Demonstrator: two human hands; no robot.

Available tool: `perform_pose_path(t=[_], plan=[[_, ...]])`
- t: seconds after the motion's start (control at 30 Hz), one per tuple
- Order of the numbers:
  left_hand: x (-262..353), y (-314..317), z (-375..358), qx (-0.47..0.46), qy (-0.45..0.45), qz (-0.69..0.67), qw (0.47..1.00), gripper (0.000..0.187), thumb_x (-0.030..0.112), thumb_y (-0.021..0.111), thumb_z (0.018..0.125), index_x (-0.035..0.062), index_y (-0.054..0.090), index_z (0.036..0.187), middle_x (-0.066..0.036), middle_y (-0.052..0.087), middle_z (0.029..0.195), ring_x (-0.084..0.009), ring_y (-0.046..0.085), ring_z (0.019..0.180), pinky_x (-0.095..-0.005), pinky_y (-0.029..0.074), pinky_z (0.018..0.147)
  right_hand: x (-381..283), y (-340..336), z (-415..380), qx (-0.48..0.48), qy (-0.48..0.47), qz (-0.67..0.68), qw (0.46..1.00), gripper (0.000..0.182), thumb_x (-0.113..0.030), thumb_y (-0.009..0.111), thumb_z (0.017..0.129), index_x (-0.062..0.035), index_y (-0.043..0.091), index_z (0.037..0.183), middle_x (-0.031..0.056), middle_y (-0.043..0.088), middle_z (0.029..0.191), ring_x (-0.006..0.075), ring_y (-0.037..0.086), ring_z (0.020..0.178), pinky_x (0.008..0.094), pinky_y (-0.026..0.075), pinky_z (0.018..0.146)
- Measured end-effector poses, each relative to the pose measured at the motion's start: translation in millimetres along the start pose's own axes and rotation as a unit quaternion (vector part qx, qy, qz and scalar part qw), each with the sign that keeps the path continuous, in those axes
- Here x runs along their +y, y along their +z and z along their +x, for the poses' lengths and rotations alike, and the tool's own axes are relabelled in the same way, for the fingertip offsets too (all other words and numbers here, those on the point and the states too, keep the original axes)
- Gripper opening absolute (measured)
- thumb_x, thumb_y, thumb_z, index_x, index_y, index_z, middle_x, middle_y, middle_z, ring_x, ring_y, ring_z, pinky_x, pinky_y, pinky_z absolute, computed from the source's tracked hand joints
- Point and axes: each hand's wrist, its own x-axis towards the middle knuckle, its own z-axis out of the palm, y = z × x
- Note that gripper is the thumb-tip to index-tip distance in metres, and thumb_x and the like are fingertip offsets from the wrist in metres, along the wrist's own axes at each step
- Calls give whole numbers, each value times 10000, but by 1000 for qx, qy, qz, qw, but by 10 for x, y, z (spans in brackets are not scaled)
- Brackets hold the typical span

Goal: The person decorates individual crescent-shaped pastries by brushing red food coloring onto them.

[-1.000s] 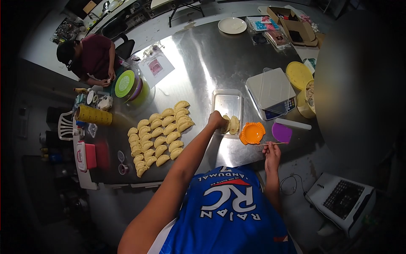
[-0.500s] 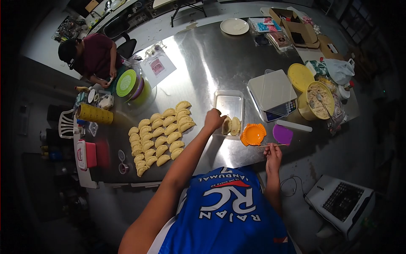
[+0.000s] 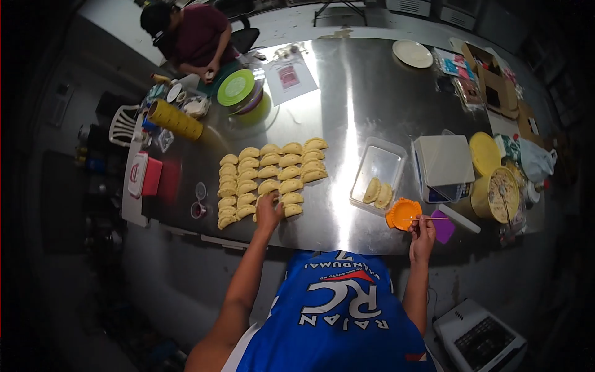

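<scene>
Rows of folded half-moon dumplings [image 3: 268, 172] with crimped edges lie on the steel table. My left hand [image 3: 268, 215] reaches down among the nearest ones, its fingers curled over a dumpling that they mostly hide. Between the fingers of my right hand [image 3: 423, 239] is a thin wooden stick [image 3: 439, 218], held level over the edge of an orange dumpling mold [image 3: 405, 214]. Two more dumplings [image 3: 377, 193] rest side by side at the near end of a clear plastic container [image 3: 378, 162]. A purple flat scraper [image 3: 444, 226] lies just right of my right hand.
At the right stand a kitchen scale [image 3: 444, 162], a yellow tub of filling [image 3: 494, 197] and its yellow lid [image 3: 484, 154]. A green-lidded container [image 3: 236, 88], a yellow roll [image 3: 175, 119] and a red box [image 3: 147, 176] are on the left. A co-worker [image 3: 198, 40] sits beyond.
My left hand has moved left from the clear container to the dumpling rows. My right hand still holds the stick near the orange mold. The whole view has shifted.
</scene>
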Motion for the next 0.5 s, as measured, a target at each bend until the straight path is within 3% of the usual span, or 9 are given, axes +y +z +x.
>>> perform_pose_path(t=[0.13, 0.17, 0.3, 0.5], plan=[[95, 9, -155, -46, -23, 68, 996, 350, 209, 775, 713, 25, 656, 986, -164, 612, 978, -344, 572, 951, -423, 472, 830, -23, 265, 38, -34, 22, -23, 999, 161, -179, 540, 988, -24, 583, 975, 18, 550, 767, 80, 512, 676, 212, 439, 622], [105, 22, -171, -62, -50, 83, 993, 441, 289, 808, 681, 15, 648, 988, -161, 603, 996, -340, 557, 980, -426, 469, 843, 2, 323, 39, -44, 17, -23, 999, 159, -179, 544, 985, -26, 584, 976, 18, 554, 771, 77, 513, 674, 210, 439, 622], [112, 22, -249, -91, -21, 124, 988, 563, 374, 839, 641, 3, 639, 1014, -149, 579, 1047, -329, 520, 1046, -438, 451, 868, 127, 605, -67, -69, 11, -12, 997, 148, -175, 551, 981, -33, 590, 962, 22, 564, 777, 82, 522, 676, 215, 445, 624], [78, 90, -173, -134, -67, 148, 978, 604, 407, 828, 659, 29, 628, 1085, -139, 561, 1112, -315, 486, 1107, -458, 431, 897, 394, 924, -242, -87, 10, -11, 996, 137, -157, 563, 969, -24, 595, 973, 37, 579, 774, 105, 539, 701, 232, 451, 651]])
